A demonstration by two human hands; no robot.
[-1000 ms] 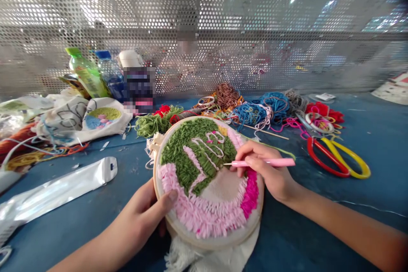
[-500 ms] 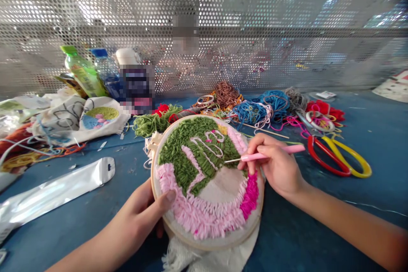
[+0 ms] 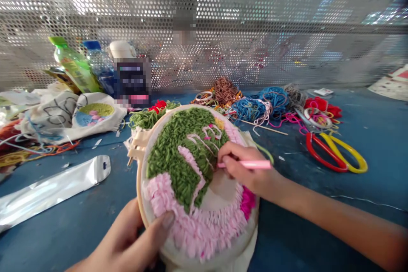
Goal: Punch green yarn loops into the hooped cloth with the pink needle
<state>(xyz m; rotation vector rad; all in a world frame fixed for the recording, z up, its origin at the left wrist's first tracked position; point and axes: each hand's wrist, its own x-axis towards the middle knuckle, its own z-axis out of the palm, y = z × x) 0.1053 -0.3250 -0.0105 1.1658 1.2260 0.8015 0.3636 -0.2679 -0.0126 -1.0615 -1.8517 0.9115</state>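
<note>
We log the wooden embroidery hoop (image 3: 139, 187) at lower centre of the frame, held up off the blue work table (image 3: 360, 187) and tilted, its clamp at the left edge. Stretched in it is a looped-yarn fabric (image 3: 172, 161), green above and pale pink along the lower edge, with a bright pink patch at lower right. Our subject's left hand (image 3: 134, 233) grips the hoop's lower left: the thumb (image 3: 167, 219) lies on the pink loops, and the fingers pass out of sight behind, apparently clamping the rim. The right hand (image 3: 245, 168) sits over the fabric, fingers together around a pink punch needle (image 3: 255, 164); the tip is hidden, so we cannot say whether it enters the cloth. Upper right of the hoop lie tangled blue yarn (image 3: 251, 108) and brown yarn (image 3: 225, 91); green yarn (image 3: 148, 120) lies just beyond its top left edge. Red-and-yellow scissors (image 3: 334, 153) rest at right, a foil pouch (image 3: 54, 195) at left, and bottles (image 3: 74, 64) stand upper left against a perforated metal screen (image 3: 204, 8).
</note>
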